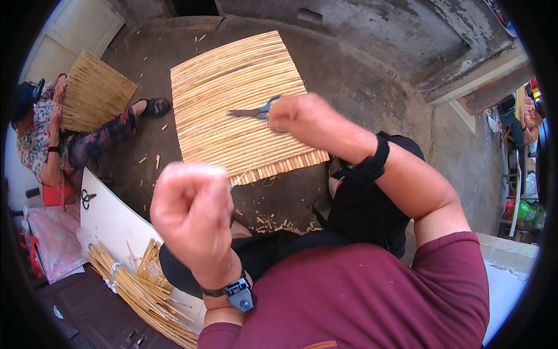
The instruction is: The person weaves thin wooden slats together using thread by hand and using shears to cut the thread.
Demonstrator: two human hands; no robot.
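A mat of pale reed sticks lies before me, with blue-handled scissors on it. My right hand is closed above the scissors' handles, partly covering them; a thin string drops below it, and what its fingers hold is unclear. My left hand is a blurred fist in front of the mat's near left edge. A white strand runs from near this fist across the reeds; whether the fingers grip it is hidden.
A person at the left holds another reed mat. A white board carries reed bundles and black scissors. Cut pieces litter the floor. A cluttered rack stands right.
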